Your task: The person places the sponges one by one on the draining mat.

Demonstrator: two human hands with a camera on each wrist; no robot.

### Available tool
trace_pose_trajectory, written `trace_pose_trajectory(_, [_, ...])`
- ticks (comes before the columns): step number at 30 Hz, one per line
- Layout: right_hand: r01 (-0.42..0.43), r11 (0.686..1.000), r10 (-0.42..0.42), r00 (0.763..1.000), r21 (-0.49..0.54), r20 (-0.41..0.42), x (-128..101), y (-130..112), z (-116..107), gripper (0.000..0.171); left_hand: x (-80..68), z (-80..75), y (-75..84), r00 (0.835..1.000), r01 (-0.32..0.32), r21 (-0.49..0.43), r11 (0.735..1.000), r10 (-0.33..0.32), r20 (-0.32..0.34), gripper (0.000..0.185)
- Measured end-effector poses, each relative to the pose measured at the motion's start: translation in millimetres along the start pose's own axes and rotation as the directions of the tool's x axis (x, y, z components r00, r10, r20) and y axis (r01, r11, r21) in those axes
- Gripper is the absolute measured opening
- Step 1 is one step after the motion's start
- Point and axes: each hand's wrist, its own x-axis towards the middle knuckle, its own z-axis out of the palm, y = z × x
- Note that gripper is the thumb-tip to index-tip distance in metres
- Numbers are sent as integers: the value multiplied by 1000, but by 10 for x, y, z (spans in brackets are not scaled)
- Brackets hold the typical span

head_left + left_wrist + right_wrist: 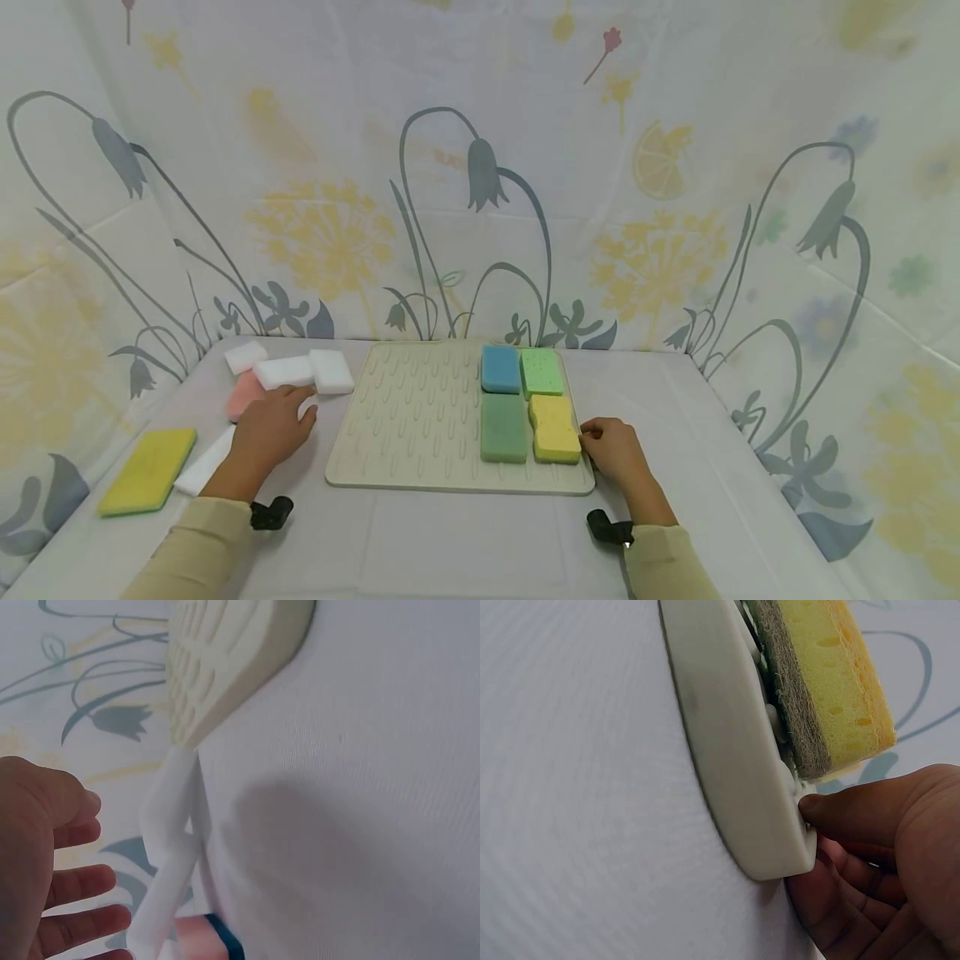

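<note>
Plainly, hands: the left hand (pixel 272 429) lies flat on the cloth, fingers straight and slightly spread, holding nothing; it is just short of the pink sponge (pixel 243 395) and the white blocks (pixel 283 372).
Right hand: the right hand (pixel 613 447) sits at the mat (pixel 408 417) corner, fingers curled, thumb tip pressed against the rim beside the yellow sponge (pixel 555 428); whether it grips the rim I cannot tell.
Yellow sponge: on the mat's near right corner, touching the dark green one (pixel 502 427); blue (pixel 500 368) and light green (pixel 542 372) lie behind.
Handling, likely: sponges look light, soft and squashy, not slippery; pinch across the short sides, gently.
Scrub layer: grey and coarse underneath in the right wrist view, so good friction there.
Mat: probably flexible and ribbed; lift it by the edge.
</note>
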Motion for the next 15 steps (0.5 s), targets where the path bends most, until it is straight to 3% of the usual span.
trace_pose_trajectory(15, [-27,999,26,999,45,26,14,11,13,28,2,-86,-274,994,89,59,994,-92,55,37])
